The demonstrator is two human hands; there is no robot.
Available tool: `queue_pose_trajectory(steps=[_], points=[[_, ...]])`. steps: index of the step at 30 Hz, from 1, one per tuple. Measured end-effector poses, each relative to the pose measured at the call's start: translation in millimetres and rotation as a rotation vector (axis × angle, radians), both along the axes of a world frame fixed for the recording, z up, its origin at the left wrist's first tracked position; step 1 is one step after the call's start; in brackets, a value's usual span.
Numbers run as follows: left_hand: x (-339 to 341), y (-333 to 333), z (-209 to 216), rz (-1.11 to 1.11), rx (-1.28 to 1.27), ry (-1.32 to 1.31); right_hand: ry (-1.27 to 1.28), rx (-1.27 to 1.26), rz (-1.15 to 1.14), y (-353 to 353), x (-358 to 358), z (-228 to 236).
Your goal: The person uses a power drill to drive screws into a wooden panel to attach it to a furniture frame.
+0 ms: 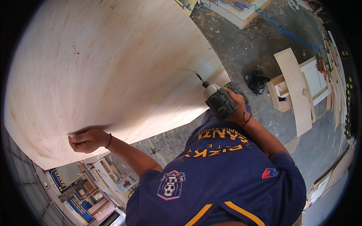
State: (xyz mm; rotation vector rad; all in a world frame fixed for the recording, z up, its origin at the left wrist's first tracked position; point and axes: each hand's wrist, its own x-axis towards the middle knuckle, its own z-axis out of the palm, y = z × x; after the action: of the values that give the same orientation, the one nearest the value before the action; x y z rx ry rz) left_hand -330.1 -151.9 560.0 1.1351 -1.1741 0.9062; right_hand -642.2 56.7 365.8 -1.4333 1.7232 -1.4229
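Note:
A cordless drill driver [220, 101], black and grey with a green part, is gripped by my right hand [236, 107]. Its long thin bit points away from me, with the tip at or just above the large pale plywood sheet [124, 67], near the sheet's right side. Whether the tip touches the wood I cannot tell. Over the near left part of the sheet, my left hand [88, 141] is curled closed with a dark cord around the wrist. Whatever it may hold is hidden inside the fingers. Brownish spots and streaks mark the plywood.
To the right on the concrete floor [260, 49] lie a black plastic bag [257, 82], a curved-looking board [296, 92] and wooden boxes. Several offcuts line the far right. A blue coiled hose [286, 32] runs near a wooden frame [241, 15] at the top.

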Motion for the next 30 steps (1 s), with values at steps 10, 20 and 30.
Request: queue_pose_trajectory(steps=[10, 20, 30], points=[[2.8, -2.3, 0.5, 0.015, -0.042, -0.035, 0.043, -0.032, -0.013, -3.0, 0.3, 1.3], [7.5, 0.4, 0.4, 0.047, -0.015, -0.075, 0.113, -0.025, 0.002, -2.4, 0.8, -3.9], [7.6, -1.2, -0.1, 0.048, -0.06, -0.091, 0.112, -0.056, -0.001, -6.0, 1.8, -1.3]])
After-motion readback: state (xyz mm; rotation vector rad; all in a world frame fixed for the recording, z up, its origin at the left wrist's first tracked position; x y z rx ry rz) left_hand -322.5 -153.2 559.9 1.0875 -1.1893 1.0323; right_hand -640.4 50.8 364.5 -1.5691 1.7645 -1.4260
